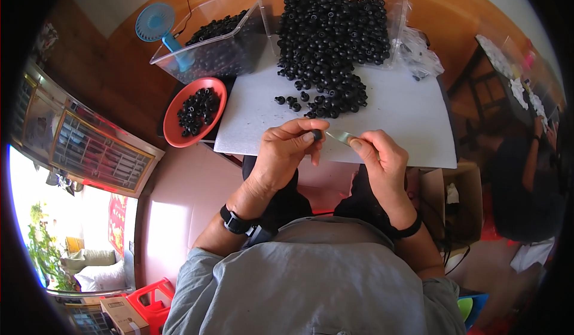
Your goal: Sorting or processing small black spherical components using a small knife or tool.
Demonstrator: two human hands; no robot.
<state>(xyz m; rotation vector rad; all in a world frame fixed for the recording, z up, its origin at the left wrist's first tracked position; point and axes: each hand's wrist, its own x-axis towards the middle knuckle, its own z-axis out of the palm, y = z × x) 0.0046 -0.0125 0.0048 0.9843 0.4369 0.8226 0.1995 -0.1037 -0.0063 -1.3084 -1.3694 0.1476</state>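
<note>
Over the near edge of the white board [254, 120], my left hand [276, 157] pinches one small round black rubber-like part [317, 135] between thumb and fingertips. My right hand [385, 158] is closed round a small knife [340, 136] with a thin, flat, pale blade. Its tip points left, close beside the black part; whether the two touch I cannot tell. A large heap of similar black knobbed parts [332, 30] spills from a tipped clear bin [399, 21] toward my hands. Several loose pieces lie just beyond my left hand.
At the left stands an orange-red bowl [170, 124] holding black parts. Behind it is a clear tub [239, 66] of more parts, with a blue fan [156, 24] at its side. Clear plastic bags [418, 54] lie at right. A cardboard box [463, 200] stands below; another person [526, 179] sits far right.
</note>
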